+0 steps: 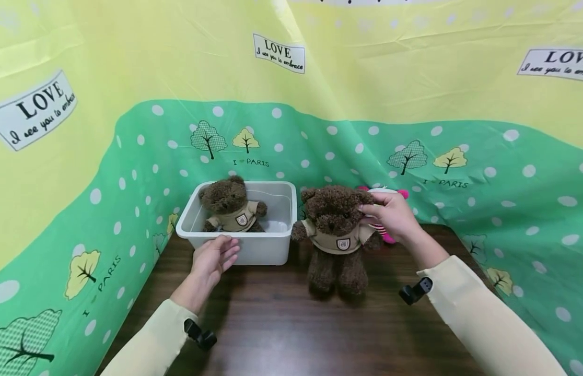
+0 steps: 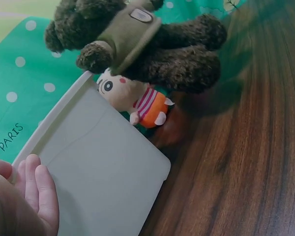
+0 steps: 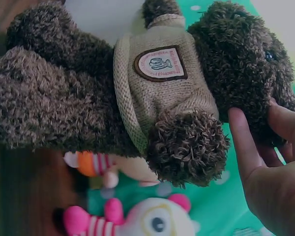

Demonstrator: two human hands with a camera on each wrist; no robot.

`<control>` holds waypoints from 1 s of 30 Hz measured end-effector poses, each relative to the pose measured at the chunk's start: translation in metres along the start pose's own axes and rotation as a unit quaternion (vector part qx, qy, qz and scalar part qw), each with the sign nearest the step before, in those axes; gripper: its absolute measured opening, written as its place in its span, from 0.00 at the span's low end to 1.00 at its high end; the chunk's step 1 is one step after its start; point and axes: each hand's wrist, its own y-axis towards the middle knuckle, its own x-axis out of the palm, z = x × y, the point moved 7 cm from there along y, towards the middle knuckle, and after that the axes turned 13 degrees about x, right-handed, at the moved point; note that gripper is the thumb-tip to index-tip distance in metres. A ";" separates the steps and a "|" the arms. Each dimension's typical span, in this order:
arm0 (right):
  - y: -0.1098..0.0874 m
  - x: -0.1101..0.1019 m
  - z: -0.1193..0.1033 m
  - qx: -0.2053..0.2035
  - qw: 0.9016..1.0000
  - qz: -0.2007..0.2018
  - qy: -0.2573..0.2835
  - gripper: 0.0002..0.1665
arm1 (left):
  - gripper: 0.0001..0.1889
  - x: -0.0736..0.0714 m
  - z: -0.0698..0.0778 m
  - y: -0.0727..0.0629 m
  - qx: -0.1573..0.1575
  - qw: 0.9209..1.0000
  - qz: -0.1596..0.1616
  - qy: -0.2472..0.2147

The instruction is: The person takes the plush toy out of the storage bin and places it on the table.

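A brown teddy bear (image 1: pixel 336 243) in a tan knit sweater with a badge hangs upright over the table, its feet close above the wood. My right hand (image 1: pixel 392 213) pinches it at the side of the head, by the ear, between thumb and fingers. A pale grey plastic bin (image 1: pixel 260 249) stands to the left. My left hand (image 1: pixel 215 259) grips its front rim, the fingers along the outer wall. Inside the bin sits a smaller brown teddy bear (image 1: pixel 225 201) in a similar sweater, leaning on the left side, its legs mostly hidden by the front wall.
Behind the held bear lies a plush doll (image 2: pixel 150 105) with striped top and orange bottom. Beside it is a white-and-pink plush toy (image 3: pixel 157 219), partly hidden in the head view. A patterned green and yellow cloth (image 1: pixel 315 141) hangs behind the dark wooden table (image 1: pixel 282 329).
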 end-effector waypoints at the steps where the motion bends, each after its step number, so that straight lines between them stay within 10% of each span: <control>1: 0.002 -0.001 0.006 0.008 1.000 -0.004 0.009 0.19 | 0.11 0.000 0.000 0.000 0.001 1.000 0.000 0.000; 11: 0.015 -0.005 0.048 0.080 0.996 -0.021 0.046 0.13 | 0.09 -0.002 0.002 -0.004 0.003 1.000 0.009 0.008; 17: 0.027 0.001 0.068 0.079 0.997 -0.007 0.005 0.36 | 0.11 0.000 0.004 -0.002 0.006 1.000 0.004 0.009; 30: 0.059 -0.014 0.111 0.112 0.993 0.021 0.018 0.38 | 0.11 0.000 0.001 -0.001 0.007 1.000 0.013 0.021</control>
